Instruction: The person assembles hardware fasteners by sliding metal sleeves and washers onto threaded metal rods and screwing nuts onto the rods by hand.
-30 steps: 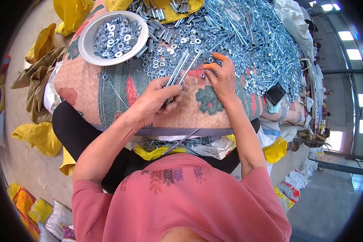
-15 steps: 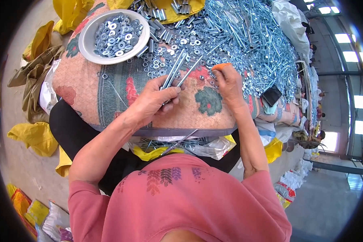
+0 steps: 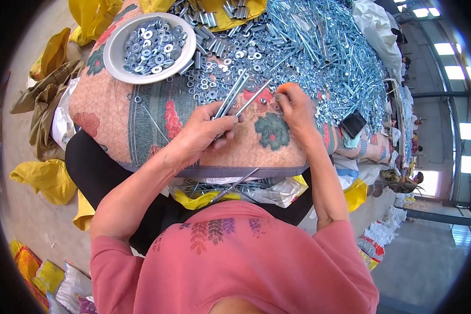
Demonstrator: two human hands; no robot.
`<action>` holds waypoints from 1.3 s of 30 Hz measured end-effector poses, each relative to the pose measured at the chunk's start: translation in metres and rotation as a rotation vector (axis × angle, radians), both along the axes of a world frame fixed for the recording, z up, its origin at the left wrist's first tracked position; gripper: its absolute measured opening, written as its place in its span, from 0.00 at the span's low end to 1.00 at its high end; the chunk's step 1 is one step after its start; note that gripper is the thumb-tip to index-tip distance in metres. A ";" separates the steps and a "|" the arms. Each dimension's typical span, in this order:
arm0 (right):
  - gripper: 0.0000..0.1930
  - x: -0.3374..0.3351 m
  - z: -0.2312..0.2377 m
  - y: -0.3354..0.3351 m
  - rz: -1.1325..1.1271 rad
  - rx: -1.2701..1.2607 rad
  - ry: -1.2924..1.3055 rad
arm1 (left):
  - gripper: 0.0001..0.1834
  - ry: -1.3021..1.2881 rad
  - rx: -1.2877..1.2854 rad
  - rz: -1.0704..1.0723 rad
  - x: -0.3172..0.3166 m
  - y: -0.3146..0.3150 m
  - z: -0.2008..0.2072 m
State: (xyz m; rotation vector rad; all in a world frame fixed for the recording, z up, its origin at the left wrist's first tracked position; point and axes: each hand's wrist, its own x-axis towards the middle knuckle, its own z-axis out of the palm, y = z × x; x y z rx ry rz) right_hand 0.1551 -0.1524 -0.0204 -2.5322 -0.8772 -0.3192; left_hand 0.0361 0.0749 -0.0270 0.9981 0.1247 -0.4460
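My left hand is closed round several slim metal rods, which point up and away to the right. One single rod leans apart from that bundle, toward my right hand. The right fingers are bent together in a pinch, with an orange covering at the fingertips. Whatever sits between them is too small or hidden to name. Small nuts show just left of those fingers, over the patterned cloth. Flat washers are scattered beyond my left hand.
A white bowl of washers stands at the far left. Long bolts and rods are heaped at the far right, with short metal tubes at the back. A black block lies right of my right hand. Bagged rods rest by my lap.
My left hand has shifted slightly to the right with its rods, and the single rod's tip now stands closer to my right fingers. The right hand has barely moved, still pinched.
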 end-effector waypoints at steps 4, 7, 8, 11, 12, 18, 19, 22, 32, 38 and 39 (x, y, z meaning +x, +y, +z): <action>0.05 -0.009 0.016 0.000 -0.143 0.662 0.707 | 0.08 -0.038 0.053 -0.033 0.000 -0.002 -0.005; 0.05 -0.028 0.023 0.013 -0.031 0.885 0.928 | 0.08 -0.079 0.142 -0.070 -0.003 -0.005 -0.005; 0.05 -0.030 0.023 0.013 -0.011 0.954 0.978 | 0.08 -0.079 0.144 -0.072 -0.002 -0.005 -0.006; 0.05 -0.039 0.024 0.009 -0.013 1.119 1.029 | 0.07 -0.128 0.186 -0.052 0.000 -0.007 -0.009; 0.05 -0.044 0.026 0.009 -0.012 1.120 1.028 | 0.06 -0.149 0.232 -0.063 0.000 -0.008 -0.008; 0.04 -0.071 0.029 0.026 -0.059 0.866 0.409 | 0.06 0.021 0.101 -0.150 -0.005 -0.008 -0.003; 0.04 -0.071 0.028 0.024 -0.062 0.866 0.409 | 0.06 0.069 0.026 -0.160 -0.005 -0.009 -0.003; 0.05 -0.066 0.026 0.021 -0.094 0.975 0.408 | 0.06 0.050 -0.027 -0.150 -0.004 -0.008 -0.003; 0.04 -0.068 0.020 0.022 -0.086 0.944 0.514 | 0.06 0.070 0.026 -0.165 -0.001 -0.005 -0.001; 0.08 -0.077 0.016 0.026 0.014 0.754 0.172 | 0.07 0.153 -0.192 -0.193 -0.001 -0.001 -0.004; 0.09 -0.075 0.018 0.026 0.083 0.656 0.090 | 0.07 0.151 -0.193 -0.191 -0.001 -0.001 -0.005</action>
